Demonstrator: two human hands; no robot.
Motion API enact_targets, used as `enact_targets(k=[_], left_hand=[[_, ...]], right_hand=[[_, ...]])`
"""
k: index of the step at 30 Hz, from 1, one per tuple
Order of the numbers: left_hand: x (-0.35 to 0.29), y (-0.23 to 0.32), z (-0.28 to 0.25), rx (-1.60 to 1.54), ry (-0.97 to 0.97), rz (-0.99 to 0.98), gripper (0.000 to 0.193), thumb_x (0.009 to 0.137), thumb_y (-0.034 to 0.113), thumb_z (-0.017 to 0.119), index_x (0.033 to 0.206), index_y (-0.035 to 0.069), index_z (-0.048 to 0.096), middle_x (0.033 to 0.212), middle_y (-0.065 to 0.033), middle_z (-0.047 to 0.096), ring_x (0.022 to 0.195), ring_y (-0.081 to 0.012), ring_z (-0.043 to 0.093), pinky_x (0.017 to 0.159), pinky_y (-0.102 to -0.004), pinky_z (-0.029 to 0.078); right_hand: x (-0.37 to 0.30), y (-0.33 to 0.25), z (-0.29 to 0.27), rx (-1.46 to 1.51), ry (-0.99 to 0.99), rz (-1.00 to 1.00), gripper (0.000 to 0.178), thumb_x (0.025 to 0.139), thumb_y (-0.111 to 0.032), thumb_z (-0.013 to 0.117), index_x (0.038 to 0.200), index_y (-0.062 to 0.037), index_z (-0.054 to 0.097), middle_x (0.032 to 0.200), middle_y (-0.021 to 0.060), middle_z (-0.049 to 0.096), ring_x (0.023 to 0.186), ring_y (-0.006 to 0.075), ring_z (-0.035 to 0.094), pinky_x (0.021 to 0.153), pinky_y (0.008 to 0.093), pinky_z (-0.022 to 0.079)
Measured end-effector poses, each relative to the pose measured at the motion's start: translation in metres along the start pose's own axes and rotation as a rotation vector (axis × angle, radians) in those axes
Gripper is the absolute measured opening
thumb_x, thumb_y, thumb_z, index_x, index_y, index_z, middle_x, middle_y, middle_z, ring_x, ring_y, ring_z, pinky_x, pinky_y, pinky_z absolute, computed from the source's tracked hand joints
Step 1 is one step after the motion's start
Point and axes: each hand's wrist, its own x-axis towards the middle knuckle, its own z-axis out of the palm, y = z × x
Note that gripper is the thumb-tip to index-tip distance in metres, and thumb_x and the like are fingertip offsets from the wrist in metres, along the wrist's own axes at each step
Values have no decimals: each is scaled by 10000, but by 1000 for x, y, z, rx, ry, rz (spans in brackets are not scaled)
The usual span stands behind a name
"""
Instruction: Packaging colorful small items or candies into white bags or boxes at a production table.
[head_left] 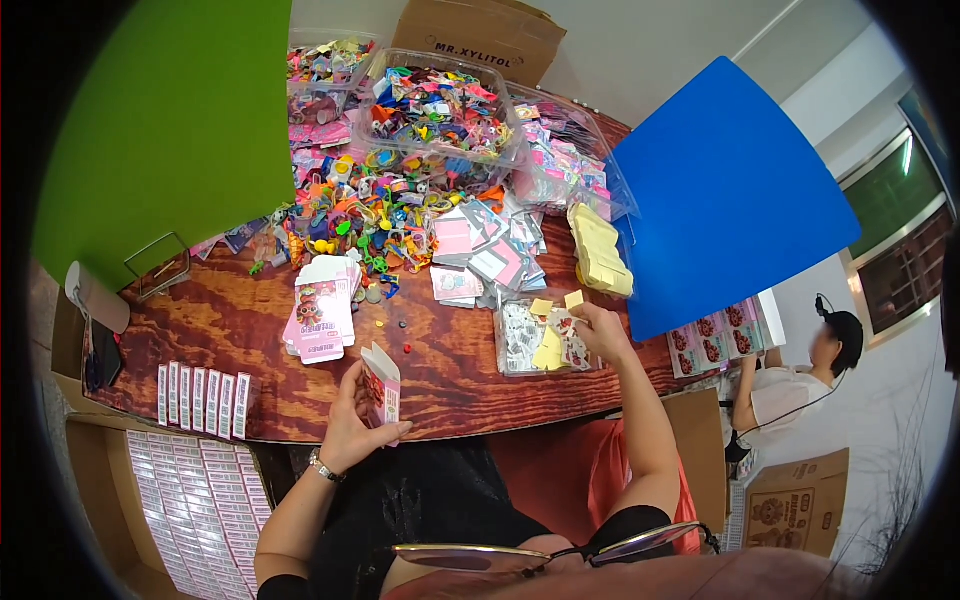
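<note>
My left hand [350, 418] is closed around a small pink-and-white carton [383, 387], held upright near the table's front edge with its top flap up. Over a clear plastic tray [505, 366] at the right, my right hand [602, 334] pinches a small yellow slip [574, 299] at its fingertips. White printed pieces [522, 333] and more yellow slips [547, 352] lie in that tray. Left of the carton is a pile of flat pink-and-white cartons [322, 318]. Pink and grey cards [492, 255] lie heaped behind the tray.
Colourful small toys [370, 215] cover the table's back, beside a full clear bin [440, 110]. A yellow paper bundle [600, 252] lies right. Finished-looking cartons [205, 402] stand left. Green [170, 120] and blue [730, 200] panels flank the table. A person [800, 385] sits at far right.
</note>
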Motion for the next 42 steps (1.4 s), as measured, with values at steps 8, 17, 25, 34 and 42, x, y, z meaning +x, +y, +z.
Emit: enact_targets(k=[8,17,25,34,42], left_hand=[[2,0,3,5,-24,1,1066,682,30,878,1530,12,232,1405,-138,461,1260,-210,506,1006,-358,484],[0,-2,3,-9,-12,-5,1065,677,27,881,1526,3,238,1397,-129,463,1250,-200,507,998,-350,485],[-2,-5,-2,-11,8,1,1066,677,27,882,1527,8,238,1391,-121,463,1231,-192,511,993,-344,484],[1,-4,2,-5,-26,-2,1091,692,85,905,1526,-24,210,1421,-165,454,1268,-221,517,1032,-376,480],[0,1,6,-17,-21,-24,1068,677,52,895,1523,14,245,1404,-118,452,1252,-193,502,999,-340,480]], right_hand=[[2,25,-2,-112,-2,-128,348,848,-36,564,1180,-34,668,990,205,709,871,301,706,786,386,551],[4,-2,24,-464,62,-98,409,804,-357,773,1138,-136,692,1113,112,600,1094,325,590,872,442,522],[19,-2,34,5,-63,-53,234,859,-245,757,969,-48,695,914,109,685,848,224,663,743,351,530],[16,11,19,-247,34,-144,251,861,-175,667,1105,-125,692,1060,119,707,966,302,675,798,411,538],[38,-18,53,-912,43,-759,148,891,-203,563,997,-169,660,959,31,551,1036,213,574,850,390,477]])
